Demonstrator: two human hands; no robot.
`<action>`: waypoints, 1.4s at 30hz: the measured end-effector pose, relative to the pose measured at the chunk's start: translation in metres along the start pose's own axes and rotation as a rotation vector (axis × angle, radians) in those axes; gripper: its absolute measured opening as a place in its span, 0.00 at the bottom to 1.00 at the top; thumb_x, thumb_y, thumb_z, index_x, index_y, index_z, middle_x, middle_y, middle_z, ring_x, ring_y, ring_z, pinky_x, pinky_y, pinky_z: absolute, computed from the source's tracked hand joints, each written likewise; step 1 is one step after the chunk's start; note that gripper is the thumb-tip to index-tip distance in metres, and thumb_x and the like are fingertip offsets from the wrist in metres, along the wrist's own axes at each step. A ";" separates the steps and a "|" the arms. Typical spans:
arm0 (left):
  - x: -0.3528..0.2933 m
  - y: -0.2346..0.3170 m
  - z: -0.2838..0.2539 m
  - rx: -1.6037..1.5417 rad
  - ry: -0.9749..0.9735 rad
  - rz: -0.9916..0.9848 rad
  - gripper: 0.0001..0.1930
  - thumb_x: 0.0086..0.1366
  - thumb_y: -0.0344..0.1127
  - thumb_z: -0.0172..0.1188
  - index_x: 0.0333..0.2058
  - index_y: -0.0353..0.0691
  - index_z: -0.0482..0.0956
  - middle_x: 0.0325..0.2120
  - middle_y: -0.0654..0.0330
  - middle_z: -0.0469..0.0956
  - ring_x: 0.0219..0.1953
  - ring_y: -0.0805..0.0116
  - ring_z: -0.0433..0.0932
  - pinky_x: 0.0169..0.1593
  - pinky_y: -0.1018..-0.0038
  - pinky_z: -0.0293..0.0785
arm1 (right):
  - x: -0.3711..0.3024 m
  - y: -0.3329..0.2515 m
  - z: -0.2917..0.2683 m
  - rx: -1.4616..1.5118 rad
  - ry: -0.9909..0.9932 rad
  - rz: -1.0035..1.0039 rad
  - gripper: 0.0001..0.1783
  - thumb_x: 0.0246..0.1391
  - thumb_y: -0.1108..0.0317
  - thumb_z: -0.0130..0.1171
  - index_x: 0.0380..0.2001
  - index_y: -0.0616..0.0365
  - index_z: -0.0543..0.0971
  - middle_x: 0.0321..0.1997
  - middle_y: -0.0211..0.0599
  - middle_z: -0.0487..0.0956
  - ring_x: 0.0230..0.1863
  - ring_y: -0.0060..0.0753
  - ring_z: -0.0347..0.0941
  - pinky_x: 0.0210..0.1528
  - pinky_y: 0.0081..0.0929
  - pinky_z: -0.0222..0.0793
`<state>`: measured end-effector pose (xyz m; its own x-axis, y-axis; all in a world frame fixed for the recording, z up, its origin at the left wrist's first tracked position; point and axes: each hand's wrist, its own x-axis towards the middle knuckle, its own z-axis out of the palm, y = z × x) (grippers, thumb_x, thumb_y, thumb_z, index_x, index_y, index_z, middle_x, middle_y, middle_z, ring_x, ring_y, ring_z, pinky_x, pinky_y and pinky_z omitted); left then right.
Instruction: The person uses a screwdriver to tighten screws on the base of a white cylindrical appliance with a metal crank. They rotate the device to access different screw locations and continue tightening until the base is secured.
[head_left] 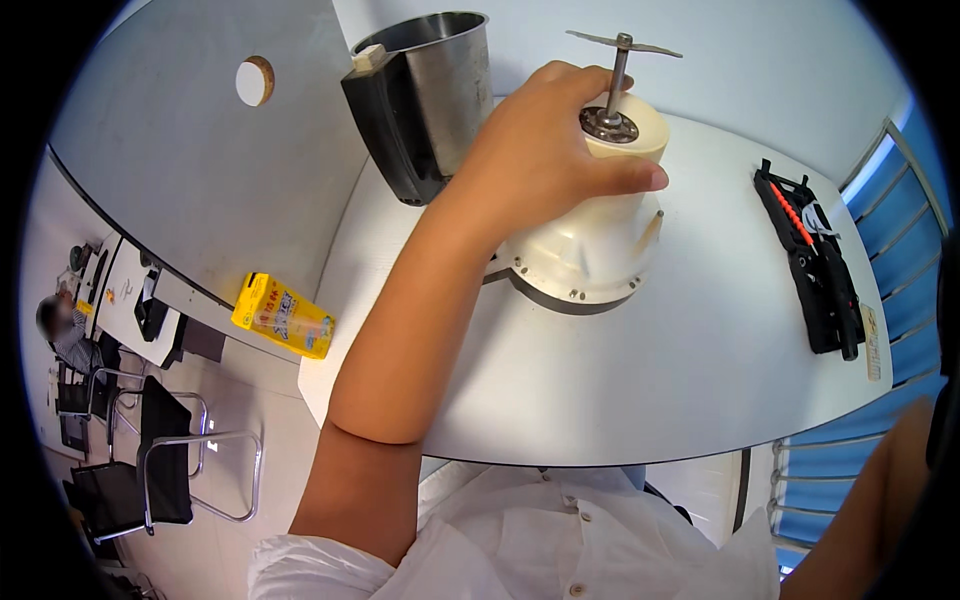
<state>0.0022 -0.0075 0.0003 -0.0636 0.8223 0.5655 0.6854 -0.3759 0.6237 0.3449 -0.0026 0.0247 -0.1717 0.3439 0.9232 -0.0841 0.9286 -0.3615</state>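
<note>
My left hand point(560, 145) is wrapped round the top of a cream-coloured soy milk maker head point(585, 240), its thumb on the near side. The head stands upside down on the white table, its wider dark-rimmed end below. From its top a metal shaft rises to a flat blade point(645, 46). Behind my left forearm stands a steel jug point(455, 85) with a black handle. My right arm point(865, 500) shows at the lower right, bent upward; its hand lies outside the picture.
A black tool pouch point(820, 265) with a red-handled tool lies at the table's right. A yellow carton point(285, 315) stands by the grey partition point(210, 150) on the left. Beyond are black chairs point(165, 455) and a seated person point(75, 335). Blue railings point(910, 260) are at the right.
</note>
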 end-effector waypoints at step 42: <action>-0.008 0.008 0.003 0.023 -0.046 0.037 0.36 0.41 0.48 0.73 0.48 0.36 0.73 0.44 0.53 0.71 0.46 0.58 0.73 0.50 0.68 0.69 | -0.036 0.105 0.130 -0.357 -0.593 0.474 0.15 0.56 0.60 0.49 0.42 0.57 0.68 0.33 0.36 0.69 0.27 0.27 0.62 0.33 0.26 0.62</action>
<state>0.0103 -0.0158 -0.0006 -0.0049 0.8271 0.5620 0.7032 -0.3967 0.5900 0.2144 0.0648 -0.0632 -0.6069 0.6711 0.4259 0.4260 0.7270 -0.5386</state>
